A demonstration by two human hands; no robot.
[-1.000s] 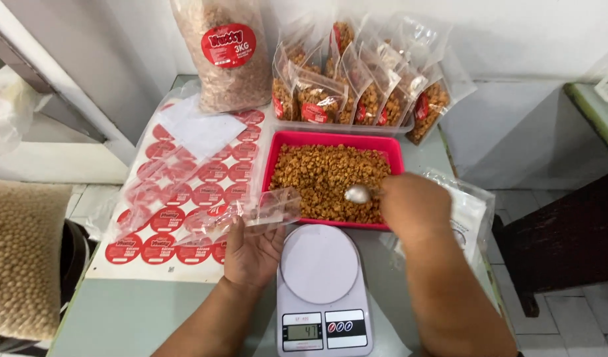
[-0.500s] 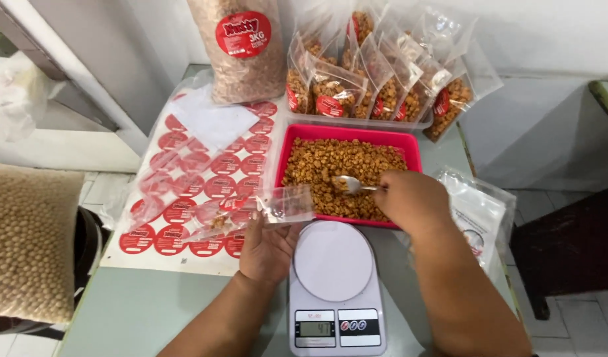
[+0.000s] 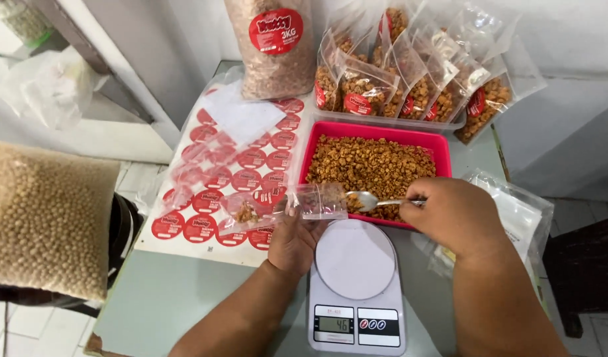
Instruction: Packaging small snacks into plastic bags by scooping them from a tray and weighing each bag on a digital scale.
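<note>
The left hand [image 3: 295, 241] comes up from six o'clock, forearm angled in from the lower left, its fingers closed on a small clear pouch [image 3: 284, 205] held on its side with the mouth turned toward three o'clock. The right hand [image 3: 457, 215] reaches in from five o'clock, curled around the handle of a metal spoon [image 3: 377, 201] whose bowl sits at the pouch mouth, carrying a few brown snack bits. The pouch is thin and see-through, with a small heap of the same bits already at its far end; it hovers at eleven o'clock of the white kitchen scale [image 3: 355, 284], just at the near rim of the red tray [image 3: 443, 142] of golden-brown snack pieces.
</note>
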